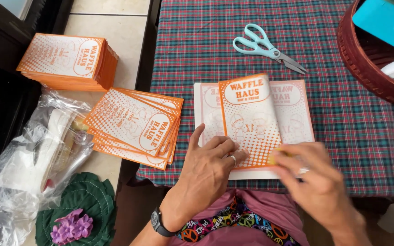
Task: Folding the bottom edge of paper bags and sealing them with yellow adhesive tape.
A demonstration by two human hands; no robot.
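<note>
While I watch from the head view, I note these lines:
Sheet: the orange-and-white paper sheet (250,120) lies mid-frame on the plaid tablecloth (343,127), long axis running up-frame, its printed heading end toward the scissors (270,48).
Left hand (210,166): fingers spread flat, pressing the sheet's lower left, gripping nothing.
Right hand (313,175): motion-blurred over the sheet's lower right corner; I cannot tell its grasp.
Hidden: the sheet's bottom edge is covered by both hands.

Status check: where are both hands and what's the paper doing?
Left hand flat on the orange printed sheet, pinning it. Right hand blurred at its lower right corner, something small and yellow under the fingers. Scissors lie apart on the tablecloth.
</note>
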